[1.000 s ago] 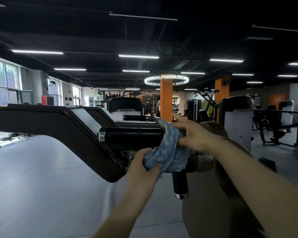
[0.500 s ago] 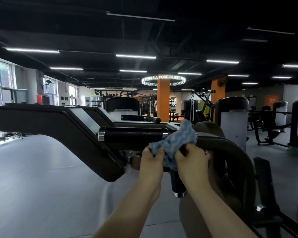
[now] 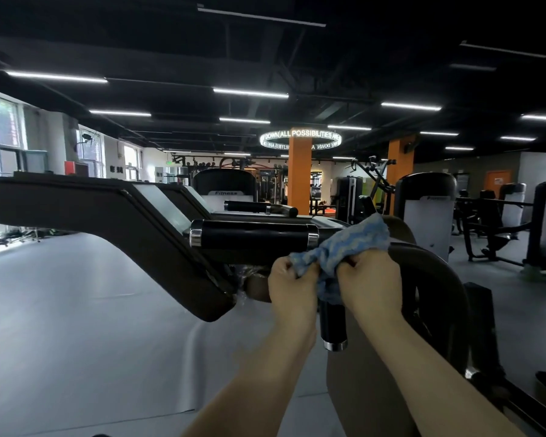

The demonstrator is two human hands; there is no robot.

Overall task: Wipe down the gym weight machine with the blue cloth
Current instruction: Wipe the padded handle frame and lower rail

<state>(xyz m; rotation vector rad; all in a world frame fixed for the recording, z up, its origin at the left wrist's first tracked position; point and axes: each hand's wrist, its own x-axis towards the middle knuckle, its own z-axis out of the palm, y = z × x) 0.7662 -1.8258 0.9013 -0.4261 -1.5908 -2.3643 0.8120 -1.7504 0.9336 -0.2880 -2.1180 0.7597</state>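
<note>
Both hands (left point(image 3: 292, 287), right point(image 3: 368, 283)) still gripping blue cloth point(image 3: 344, 247), unchanged

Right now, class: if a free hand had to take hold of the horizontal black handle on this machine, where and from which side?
Grip the horizontal black handle mid-sleeve, between its chrome end rings, fingers curling over from above. It is a level round bar, bare along its length; the blue cloth and both hands sit past its right end.
</note>
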